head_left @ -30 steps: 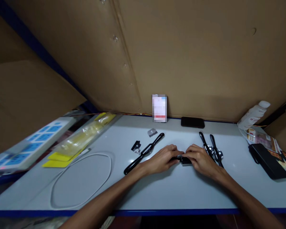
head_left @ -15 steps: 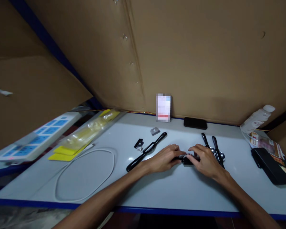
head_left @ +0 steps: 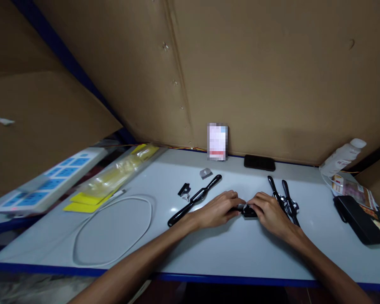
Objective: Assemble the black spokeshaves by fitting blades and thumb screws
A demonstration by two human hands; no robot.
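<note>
A black spokeshave (head_left: 249, 212) is held low over the table between my two hands. My left hand (head_left: 226, 207) is closed around its left handle, which is mostly hidden. The fingers of my right hand (head_left: 266, 209) are pinched at its middle, and any small part between them is hidden. Left of my hands lies a bare spokeshave body (head_left: 199, 196) with an open middle. Near it are a black clamp-like plate (head_left: 184, 189), small screws (head_left: 186, 197) and a grey metal blade (head_left: 205, 173). Beyond my right hand lie two more spokeshaves (head_left: 285, 200) with round silver knobs.
A looped white cable (head_left: 74, 236), yellow sheets in a plastic sleeve (head_left: 114, 175) and a power strip (head_left: 50, 183) lie left. A black phone (head_left: 259, 162) and a blurred card (head_left: 217, 141) are at the back. A bottle (head_left: 343, 158) and a black case (head_left: 361, 220) are right.
My right fingers have drawn together into a pinch at the spokeshave's middle, a little to the left. My left hand stays on the handle, almost unmoved.
</note>
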